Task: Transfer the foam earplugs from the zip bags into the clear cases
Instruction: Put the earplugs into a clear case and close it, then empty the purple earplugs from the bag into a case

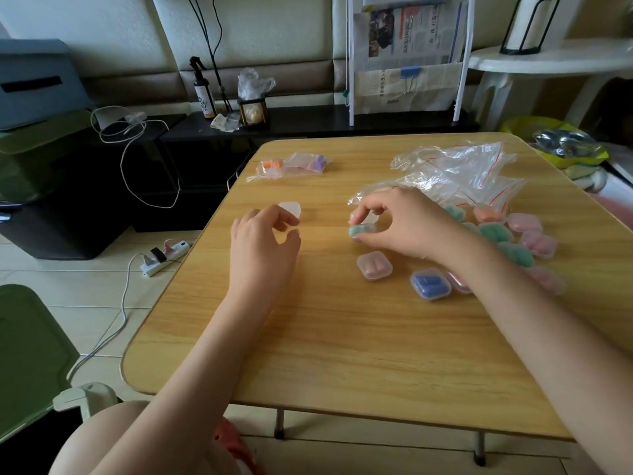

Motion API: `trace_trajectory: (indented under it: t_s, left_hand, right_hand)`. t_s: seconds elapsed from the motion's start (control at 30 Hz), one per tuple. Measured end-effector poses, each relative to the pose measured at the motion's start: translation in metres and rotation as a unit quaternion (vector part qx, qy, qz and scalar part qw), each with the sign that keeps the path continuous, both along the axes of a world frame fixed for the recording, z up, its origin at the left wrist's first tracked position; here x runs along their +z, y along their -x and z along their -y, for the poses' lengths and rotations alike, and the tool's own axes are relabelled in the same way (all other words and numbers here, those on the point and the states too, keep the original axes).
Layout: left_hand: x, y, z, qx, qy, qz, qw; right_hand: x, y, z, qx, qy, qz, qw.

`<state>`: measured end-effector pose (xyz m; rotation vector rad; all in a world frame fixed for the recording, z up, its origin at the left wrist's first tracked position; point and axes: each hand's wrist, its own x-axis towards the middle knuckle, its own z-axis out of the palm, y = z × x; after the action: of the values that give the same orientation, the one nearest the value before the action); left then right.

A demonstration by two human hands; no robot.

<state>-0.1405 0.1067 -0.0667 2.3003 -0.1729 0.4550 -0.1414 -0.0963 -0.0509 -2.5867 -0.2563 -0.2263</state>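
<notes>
Your right hand (407,224) pinches a clear case (363,229) holding green earplugs, just left of the filled cases (513,234) on the table (342,337). Your left hand (263,241), further left of that cluster, has curled fingers at an empty case (290,209); whether it grips is unclear. Two zip bags (291,164) with earplugs lie beyond it.

smooth wood-grain table (325,337), crinkled glossy plastic zip bags (459,173), clear plastic cases (374,266)
</notes>
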Motion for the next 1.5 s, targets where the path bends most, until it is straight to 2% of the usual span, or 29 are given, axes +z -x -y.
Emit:
trace_trajectory:
  t_s: [0.13,0.33,0.4,0.53,0.63,0.73,0.83,0.97,1.13,1.27,1.5]
  left_hand:
    - [-0.002,-0.003,0.000,0.006,-0.047,-0.010,0.999]
    - [-0.003,-0.005,-0.002,-0.005,-0.080,-0.050,0.996]
    - [-0.005,-0.005,0.000,-0.020,-0.085,-0.069,0.994]
    - [-0.004,-0.004,0.002,-0.061,-0.080,-0.034,0.994]
    - [-0.003,-0.001,0.004,-0.119,-0.100,-0.023,0.988]
    - [-0.006,-0.001,0.008,-0.186,-0.158,-0.033,0.969]
    - [-0.010,-0.002,0.011,-0.225,-0.200,-0.039,0.953]
    - [-0.014,-0.003,0.015,-0.236,-0.235,-0.033,0.942]
    - [-0.014,-0.004,0.019,-0.241,-0.265,-0.015,0.933]
    - [-0.013,-0.001,0.019,-0.206,-0.240,0.021,0.948]
    - [-0.008,-0.004,0.014,-0.132,-0.196,0.043,0.971]
  right_hand:
    - [0.007,0.002,0.003,0.016,-0.027,-0.024,0.999]
    - [0.000,-0.003,0.011,-0.037,-0.018,0.043,0.998]
    - [-0.002,-0.003,0.011,-0.043,-0.010,0.035,0.998]
    - [-0.007,-0.002,0.004,-0.001,-0.010,-0.009,1.000]
    - [-0.008,-0.002,-0.004,0.049,-0.059,-0.039,0.996]
    - [-0.007,-0.009,0.004,0.000,-0.066,0.028,0.997]
    - [-0.010,-0.013,0.018,-0.070,-0.018,0.032,0.997]
    - [-0.015,-0.013,0.020,-0.078,0.093,-0.025,0.992]
    - [-0.008,-0.023,0.007,-0.109,0.127,0.070,0.983]
    - [0.004,-0.045,-0.013,-0.082,0.117,0.103,0.984]
    - [0.001,-0.135,-0.045,-0.058,0.193,-0.015,0.979]
